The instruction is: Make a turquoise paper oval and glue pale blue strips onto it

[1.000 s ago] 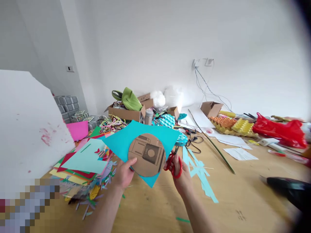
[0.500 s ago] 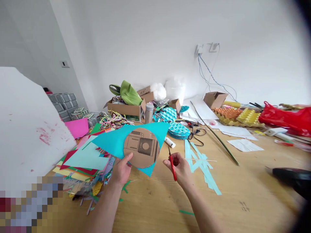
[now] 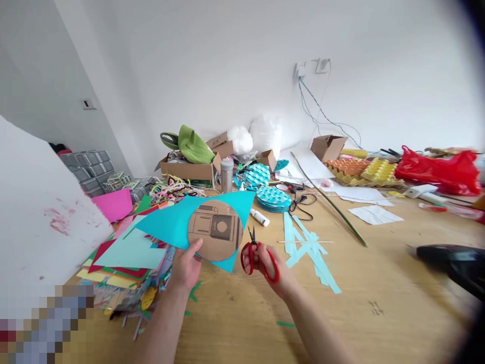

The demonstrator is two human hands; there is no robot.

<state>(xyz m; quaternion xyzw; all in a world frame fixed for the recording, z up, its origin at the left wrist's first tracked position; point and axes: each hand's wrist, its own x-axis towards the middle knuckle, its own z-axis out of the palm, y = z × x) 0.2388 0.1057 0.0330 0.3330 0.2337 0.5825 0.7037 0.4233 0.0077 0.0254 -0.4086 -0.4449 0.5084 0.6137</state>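
Observation:
My left hand (image 3: pixel 188 265) grips a round cardboard disc (image 3: pixel 200 242) backed by a sheet of blue paper (image 3: pixel 166 220), its thumb on the disc's lower left. The paper sticks out in points around the disc. In my right hand (image 3: pixel 271 265) is a pair of red-handled scissors (image 3: pixel 273 275), with fingers through the handles. Their short dark blades are slightly parted and point up, just right of the paper and apart from it. A white glue bottle (image 3: pixel 260 218) lies on the table beyond the scissors.
Coloured paper sheets (image 3: pixel 131 250) are piled at left. Pale blue strips (image 3: pixel 318 260) and a thin stick lie at right. Behind stand a flask (image 3: pixel 226 176), blue checkered discs (image 3: pixel 273 198) and a filled box (image 3: pixel 187 172). A black tool (image 3: pixel 450 260) is at far right.
The scissors have turned in my right hand; fingers are now in the handles and the blades have parted. My left hand still holds the disc and paper. The view has shifted slightly right.

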